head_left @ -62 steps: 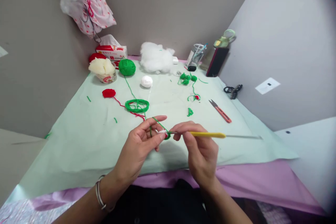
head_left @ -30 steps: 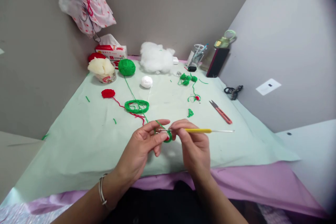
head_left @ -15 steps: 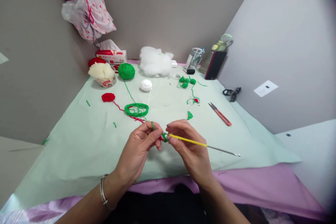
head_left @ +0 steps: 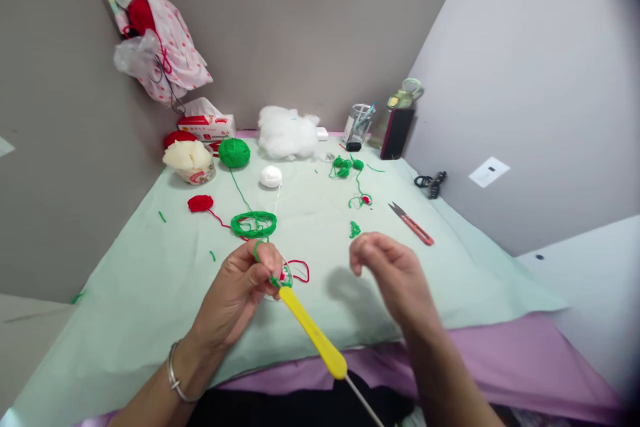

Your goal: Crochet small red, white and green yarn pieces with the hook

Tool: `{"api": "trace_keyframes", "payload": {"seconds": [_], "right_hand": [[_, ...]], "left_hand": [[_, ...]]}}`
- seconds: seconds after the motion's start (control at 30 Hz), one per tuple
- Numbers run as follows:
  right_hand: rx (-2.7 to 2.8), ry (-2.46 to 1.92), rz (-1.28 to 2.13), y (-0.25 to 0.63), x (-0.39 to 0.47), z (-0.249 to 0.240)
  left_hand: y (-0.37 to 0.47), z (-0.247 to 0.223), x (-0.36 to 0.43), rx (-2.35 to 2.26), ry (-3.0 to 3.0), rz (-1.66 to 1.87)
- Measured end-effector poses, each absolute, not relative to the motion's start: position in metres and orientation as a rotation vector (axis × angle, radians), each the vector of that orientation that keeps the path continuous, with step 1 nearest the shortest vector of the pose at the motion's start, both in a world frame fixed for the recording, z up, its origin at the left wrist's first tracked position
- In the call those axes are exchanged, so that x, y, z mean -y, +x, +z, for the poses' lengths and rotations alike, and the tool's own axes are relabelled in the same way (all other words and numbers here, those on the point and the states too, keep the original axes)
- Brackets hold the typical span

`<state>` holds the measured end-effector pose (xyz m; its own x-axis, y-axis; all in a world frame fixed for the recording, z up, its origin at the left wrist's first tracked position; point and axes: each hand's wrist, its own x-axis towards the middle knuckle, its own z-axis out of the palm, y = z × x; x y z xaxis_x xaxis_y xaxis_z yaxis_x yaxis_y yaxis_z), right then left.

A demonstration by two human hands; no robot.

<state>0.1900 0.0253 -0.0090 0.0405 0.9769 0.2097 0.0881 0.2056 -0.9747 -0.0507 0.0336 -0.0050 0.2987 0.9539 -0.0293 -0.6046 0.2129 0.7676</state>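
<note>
Pinched in the fingers of my left hand (head_left: 245, 280) is a small crocheted piece (head_left: 285, 277) in green, red and white. A green yarn strand loops over the left index finger. The crochet hook (head_left: 314, 333) hangs from the piece, its thick yellow handle slanting down to the right and its tip hidden in the stitches. Apart from it on the right, my right hand (head_left: 393, 273) is raised over the table with its fingers curled together, and nothing shows in them. A loose red yarn tail (head_left: 303, 270) lies beside the piece.
A green yarn coil (head_left: 253, 224), a red yarn bundle (head_left: 201, 203), a green ball (head_left: 234, 153) and a white ball (head_left: 271, 177) lie ahead. Thread snips (head_left: 413, 223) rest at the right. White stuffing (head_left: 287, 133), a clear cup (head_left: 359, 125) and a phone (head_left: 398, 134) stand farther back.
My right hand has let go of the crochet hook and moved right. The hook now tilts down toward me. My left hand has shifted left and slightly down with the crocheted piece.
</note>
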Motion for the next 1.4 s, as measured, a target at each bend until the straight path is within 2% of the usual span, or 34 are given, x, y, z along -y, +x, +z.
{"api": "trace_keyframes", "payload": {"seconds": [0.07, 0.17, 0.23, 0.43, 0.77, 0.87, 0.93, 1.0, 1.13, 1.4], "right_hand": [[1.497, -1.353, 0.608, 0.229, -0.037, -0.008], [1.612, -1.907, -0.074, 0.292, -0.055, -0.016], [1.761, -2.232, -0.292, 0.324, -0.062, -0.026], [2.007, -2.323, -0.223, 0.341, -0.064, -0.045], [1.938, -2.228, -0.081, 0.312, -0.068, -0.030], [1.901, -2.056, 0.176, 0.290, -0.055, -0.019], [1.754, -1.722, 0.553, 0.269, -0.041, -0.010], [1.736, -1.461, 0.727, 0.245, -0.026, -0.002], [1.781, -1.221, 0.824, 0.207, -0.007, 0.010], [1.853, -1.154, 0.776, 0.191, -0.007, 0.014]], "left_hand": [[-0.053, -0.002, -0.033, -0.567, 0.778, 1.160], [-0.053, 0.000, -0.032, -0.580, 0.845, 1.143], [-0.053, 0.001, -0.032, -0.598, 0.874, 1.133], [-0.053, 0.003, -0.036, -0.653, 0.901, 1.147], [-0.053, -0.010, -0.035, -0.768, 1.044, 1.230], [-0.053, -0.012, -0.033, -0.803, 1.168, 1.223], [-0.052, -0.013, -0.032, -0.811, 1.197, 1.234], [-0.050, -0.014, -0.030, -0.810, 1.203, 1.240], [-0.049, -0.015, -0.028, -0.772, 1.192, 1.236], [-0.051, -0.015, -0.027, -0.734, 1.166, 1.227]]}}
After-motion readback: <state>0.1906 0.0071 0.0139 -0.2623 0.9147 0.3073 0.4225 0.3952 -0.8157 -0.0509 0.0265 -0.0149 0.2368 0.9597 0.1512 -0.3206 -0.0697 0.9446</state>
